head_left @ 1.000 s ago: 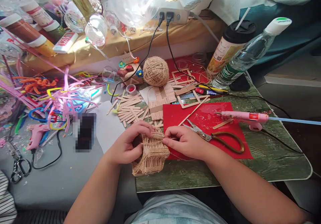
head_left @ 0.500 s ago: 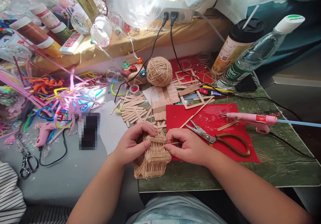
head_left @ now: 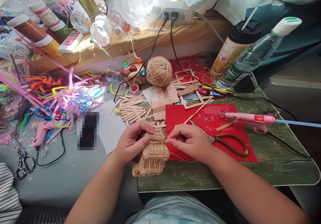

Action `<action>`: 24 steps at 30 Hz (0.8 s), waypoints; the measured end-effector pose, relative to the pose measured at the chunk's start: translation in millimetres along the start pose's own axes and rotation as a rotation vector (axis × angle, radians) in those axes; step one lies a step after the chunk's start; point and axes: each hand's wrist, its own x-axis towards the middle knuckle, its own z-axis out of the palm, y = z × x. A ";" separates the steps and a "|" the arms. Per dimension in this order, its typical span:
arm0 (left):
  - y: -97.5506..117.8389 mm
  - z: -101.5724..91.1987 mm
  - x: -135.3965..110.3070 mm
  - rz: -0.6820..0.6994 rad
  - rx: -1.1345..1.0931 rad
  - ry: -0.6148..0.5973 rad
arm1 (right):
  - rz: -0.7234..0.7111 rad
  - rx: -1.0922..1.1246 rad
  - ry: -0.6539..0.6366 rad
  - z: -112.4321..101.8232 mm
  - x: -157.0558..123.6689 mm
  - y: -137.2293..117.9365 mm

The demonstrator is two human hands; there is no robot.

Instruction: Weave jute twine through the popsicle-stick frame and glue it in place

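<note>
A small craft piece wrapped in jute twine, with slatted sides (head_left: pixel 153 153), is held above the table's front edge. My left hand (head_left: pixel 134 140) grips it from the left, thumb on top and fingers round the far side. At its right edge, the thumb and forefinger of my right hand (head_left: pixel 189 141) pinch a strand of twine (head_left: pixel 182 157), which trails below the hand over a red sheet (head_left: pixel 213 130). Just beyond my right hand lie brown-handled scissors (head_left: pixel 232 143), their blades partly hidden behind it. Behind the craft piece sits a ball of jute twine (head_left: pixel 159 71).
Several loose craft sticks (head_left: pixel 132 107) lie past my left hand. A pink glue gun (head_left: pixel 250 117) rests on the red sheet, its cord running right. A water bottle (head_left: pixel 258 55) and lidded cup (head_left: pixel 233 46) stand at back right. Pipe cleaners (head_left: pixel 65 97) clutter the left.
My right hand has shifted slightly off the craft piece's top to its right edge, and a loose twine strand now shows below it. The view has drifted a little.
</note>
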 end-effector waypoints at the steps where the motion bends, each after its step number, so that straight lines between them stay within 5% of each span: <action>1: -0.9 -0.3 0.0 -0.007 -0.008 0.012 | 0.007 -0.017 -0.022 -0.5 -0.7 0.0; 16: 2.2 4.2 2.2 0.042 0.000 0.004 | -0.020 0.042 -0.042 14.0 -2.6 4.3; 24: -4.9 -0.1 0.8 0.015 -0.044 0.046 | -0.168 -0.071 -0.065 -0.8 -2.0 4.9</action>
